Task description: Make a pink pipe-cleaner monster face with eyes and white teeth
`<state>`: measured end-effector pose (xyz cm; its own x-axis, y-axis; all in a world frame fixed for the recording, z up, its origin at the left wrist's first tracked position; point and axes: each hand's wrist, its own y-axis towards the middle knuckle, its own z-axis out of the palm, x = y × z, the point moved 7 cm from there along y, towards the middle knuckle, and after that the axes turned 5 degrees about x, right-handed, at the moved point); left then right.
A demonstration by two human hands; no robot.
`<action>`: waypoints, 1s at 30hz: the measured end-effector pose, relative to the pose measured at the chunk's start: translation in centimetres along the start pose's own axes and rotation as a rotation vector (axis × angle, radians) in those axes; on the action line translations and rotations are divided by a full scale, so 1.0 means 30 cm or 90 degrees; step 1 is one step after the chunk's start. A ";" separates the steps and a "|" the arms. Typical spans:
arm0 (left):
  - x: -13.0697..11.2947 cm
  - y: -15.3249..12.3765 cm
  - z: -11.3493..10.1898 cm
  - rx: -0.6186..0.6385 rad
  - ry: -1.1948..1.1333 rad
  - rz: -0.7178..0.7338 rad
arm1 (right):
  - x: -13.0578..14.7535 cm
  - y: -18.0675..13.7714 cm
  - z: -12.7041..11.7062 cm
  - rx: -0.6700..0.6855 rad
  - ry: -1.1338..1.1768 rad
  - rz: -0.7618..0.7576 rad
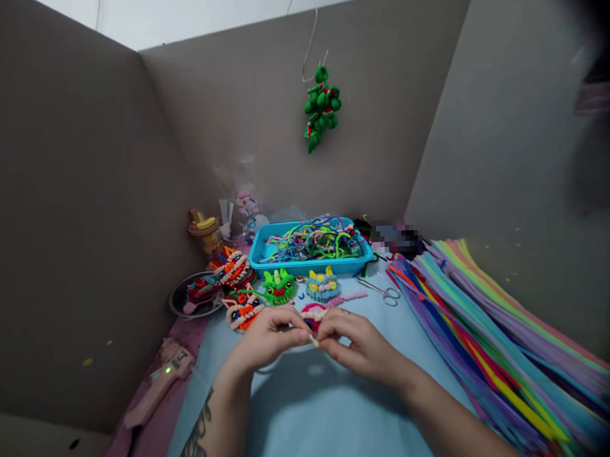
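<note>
Between the fingertips of both hands is a short cream-coloured piece of pipe cleaner [313,341]. My left hand [276,329] pinches it from one side, my right hand [356,340] from the other. Just behind the fingers a pink and dark-red fuzzy piece [314,311] shows in part; the hands hide the rest. Farther back sit a green pipe-cleaner animal head [278,287] and a blue and yellow one [324,285]. An orange and cream one [242,312] lies beyond my left hand.
A blue tray [311,265] holds tangled pipe-cleaner scraps. Scissors [382,291] lie to its right. Bundles of long coloured pipe cleaners [489,342] cover the right side. At left are a metal bowl [180,305] and a pink glue gun [160,387] with a green light. Grey partitions enclose the table.
</note>
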<state>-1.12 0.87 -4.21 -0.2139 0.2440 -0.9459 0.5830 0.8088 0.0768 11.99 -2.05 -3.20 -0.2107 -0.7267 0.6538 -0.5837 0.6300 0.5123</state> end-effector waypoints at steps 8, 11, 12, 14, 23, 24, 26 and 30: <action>0.041 0.003 0.029 0.063 -0.086 -0.052 | 0.009 0.007 0.008 0.088 0.063 0.036; 0.056 0.004 0.016 -0.013 -0.112 -0.068 | -0.008 0.003 -0.006 0.024 0.107 0.056; 0.055 0.004 0.014 -0.036 -0.111 -0.067 | -0.014 0.001 -0.009 0.001 0.120 0.064; 0.040 0.007 0.014 -0.070 -0.072 -0.054 | -0.031 -0.002 -0.010 -0.045 0.149 0.091; -0.027 0.019 0.052 -0.171 0.255 0.084 | -0.109 -0.019 -0.012 -0.221 0.090 0.180; -0.021 0.019 0.058 -0.181 0.278 0.073 | -0.110 -0.022 -0.017 -0.234 0.050 0.177; -0.008 0.017 0.071 -0.192 0.315 0.044 | -0.106 -0.025 -0.023 -0.253 -0.008 0.164; -0.004 0.013 0.079 -0.213 0.320 0.023 | -0.095 -0.027 -0.019 -0.258 -0.043 0.140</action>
<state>0.99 -0.11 -4.82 -0.5905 0.4312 -0.6822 0.3354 0.9000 0.2785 13.52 -0.33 -5.16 -0.3534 -0.5719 0.7403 -0.1688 0.8174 0.5509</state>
